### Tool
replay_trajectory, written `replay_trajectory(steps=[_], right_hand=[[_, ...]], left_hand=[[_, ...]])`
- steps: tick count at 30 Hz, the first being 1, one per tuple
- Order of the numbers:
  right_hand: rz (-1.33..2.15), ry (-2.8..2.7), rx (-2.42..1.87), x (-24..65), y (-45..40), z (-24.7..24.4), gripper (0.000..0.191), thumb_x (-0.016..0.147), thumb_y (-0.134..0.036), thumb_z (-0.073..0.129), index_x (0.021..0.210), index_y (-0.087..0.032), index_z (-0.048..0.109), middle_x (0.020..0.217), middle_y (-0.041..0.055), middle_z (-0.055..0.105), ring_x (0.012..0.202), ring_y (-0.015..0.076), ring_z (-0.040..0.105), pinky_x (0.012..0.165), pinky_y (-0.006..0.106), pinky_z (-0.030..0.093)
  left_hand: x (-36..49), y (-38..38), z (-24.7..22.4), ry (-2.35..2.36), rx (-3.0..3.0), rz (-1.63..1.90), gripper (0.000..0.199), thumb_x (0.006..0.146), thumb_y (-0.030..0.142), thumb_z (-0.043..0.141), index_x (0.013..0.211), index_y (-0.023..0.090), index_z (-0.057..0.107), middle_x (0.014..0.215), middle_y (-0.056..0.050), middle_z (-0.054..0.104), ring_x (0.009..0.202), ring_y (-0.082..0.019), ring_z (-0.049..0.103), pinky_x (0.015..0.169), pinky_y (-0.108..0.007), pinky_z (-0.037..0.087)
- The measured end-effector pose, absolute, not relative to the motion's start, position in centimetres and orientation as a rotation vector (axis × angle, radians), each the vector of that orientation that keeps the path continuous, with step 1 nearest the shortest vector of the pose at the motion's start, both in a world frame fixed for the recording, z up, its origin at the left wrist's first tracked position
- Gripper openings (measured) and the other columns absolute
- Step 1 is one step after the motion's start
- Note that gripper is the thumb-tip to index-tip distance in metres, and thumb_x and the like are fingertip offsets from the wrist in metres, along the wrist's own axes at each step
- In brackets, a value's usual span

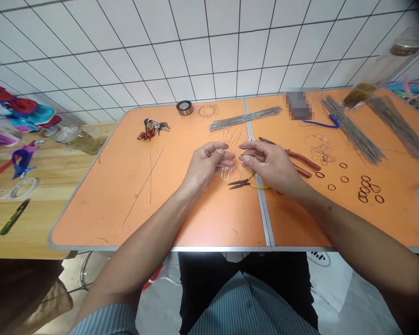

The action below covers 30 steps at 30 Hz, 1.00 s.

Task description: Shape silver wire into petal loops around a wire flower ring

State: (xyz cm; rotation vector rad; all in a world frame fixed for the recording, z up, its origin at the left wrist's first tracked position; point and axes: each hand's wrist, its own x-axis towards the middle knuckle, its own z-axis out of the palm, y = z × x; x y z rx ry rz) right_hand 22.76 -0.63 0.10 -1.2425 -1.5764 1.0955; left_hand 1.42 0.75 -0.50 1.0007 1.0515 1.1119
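Observation:
My left hand (pixel 207 164) and my right hand (pixel 267 160) face each other above the orange folding table (pixel 150 204). Their fingertips pinch a looped thin wire shape (pixel 230 137) with petal-like loops. Just below my hands lie yellow-handled pliers (pixel 240 184), partly under my right hand. Red-handled pliers (pixel 302 159) sit right of my right hand. Straight wire bundles (pixel 245 119) lie beyond my hands. A few loose straight wires (pixel 145 186) lie left of my left hand.
Further right are more wire bundles (pixel 352 130), wire loops (pixel 319 150) and black rings (pixel 365 188). A tape roll (pixel 184 107) and keys (pixel 152 128) stand at the far edge. A glass jar (pixel 380 70) lies tilted. A wooden table (pixel 31 223) with craft items lies left.

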Motion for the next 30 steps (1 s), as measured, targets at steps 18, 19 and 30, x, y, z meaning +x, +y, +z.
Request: replay_trajectory(steps=[18, 19, 30], right_hand=[[1.108, -1.359, -1.306, 23.1, 0.1, 0.0, 0.023, 0.087, -0.021, 0.083, 0.109, -0.019, 0.078, 0.086, 0.0013, 0.079, 0.069, 0.0148, 0.076, 0.064, 0.026, 0.062], [1.121, -1.353, -1.297, 23.1, 0.1, 0.1, 0.022, 0.088, -0.022, 0.083, 0.109, -0.019, 0.078, 0.085, 0.0014, 0.079, 0.069, 0.0145, 0.076, 0.063, 0.025, 0.062], [1.276, -1.319, -1.296, 23.3, 0.0, 0.1, 0.025, 0.09, -0.038, 0.09, 0.091, -0.02, 0.073, 0.086, 0.0061, 0.084, 0.069, 0.0132, 0.075, 0.061, 0.022, 0.06]], left_hand=[[2.4, -0.1, -0.9, 0.921, 0.992, 1.121, 0.027, 0.095, 0.023, 0.079, 0.119, 0.017, 0.068, 0.112, -0.012, 0.086, 0.095, -0.021, 0.084, 0.082, -0.032, 0.066], [2.3, -0.1, -0.8, 0.922, 0.984, 1.121, 0.025, 0.096, 0.021, 0.078, 0.119, 0.016, 0.069, 0.111, -0.012, 0.086, 0.094, -0.021, 0.085, 0.082, -0.032, 0.066], [0.9, 1.1, -0.4, 0.958, 0.959, 1.183, 0.026, 0.088, 0.023, 0.083, 0.11, 0.017, 0.07, 0.098, -0.009, 0.087, 0.081, -0.019, 0.084, 0.075, -0.029, 0.066]])
